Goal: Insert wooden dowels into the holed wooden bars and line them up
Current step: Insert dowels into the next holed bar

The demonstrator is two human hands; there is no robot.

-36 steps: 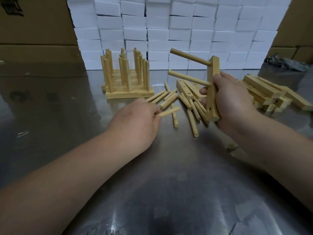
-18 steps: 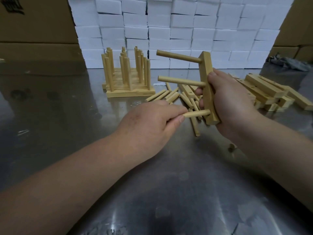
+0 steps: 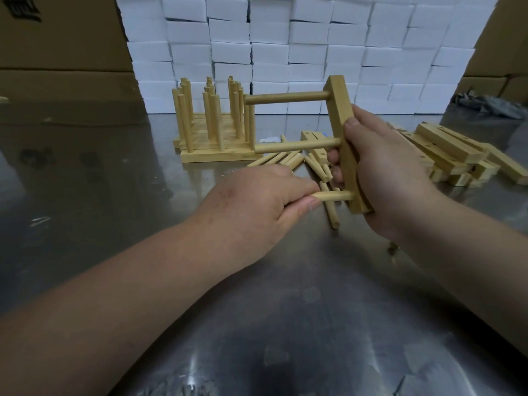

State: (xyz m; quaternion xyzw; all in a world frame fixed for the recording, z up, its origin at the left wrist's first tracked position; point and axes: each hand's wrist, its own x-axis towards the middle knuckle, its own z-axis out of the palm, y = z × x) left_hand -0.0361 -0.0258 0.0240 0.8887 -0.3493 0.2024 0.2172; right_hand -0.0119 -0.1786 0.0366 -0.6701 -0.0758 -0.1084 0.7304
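1. Steel tabletop (image 3: 120, 218): lined-up bars (image 3: 217, 151) with upright dowels stand at 11 o'clock from the hands
2. Holed bar (image 3: 341, 115), raised at centre, long axis near upright; right hand (image 3: 383, 172) grip clamped round its lower half
3. Two seated dowels (image 3: 288, 98) point to 9 o'clock
4. Third dowel (image 3: 334, 196) lies 9-to-3, its tip in the lowest hole, pinched in the left hand (image 3: 257, 207) grip

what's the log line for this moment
left grip: pinches short pale round wooden dowel at lowest hole | right grip: holds pale rectangular holed wooden bar

Bare forearms lead to the bare left hand (image 3: 257, 204) and right hand (image 3: 391, 172), nails short
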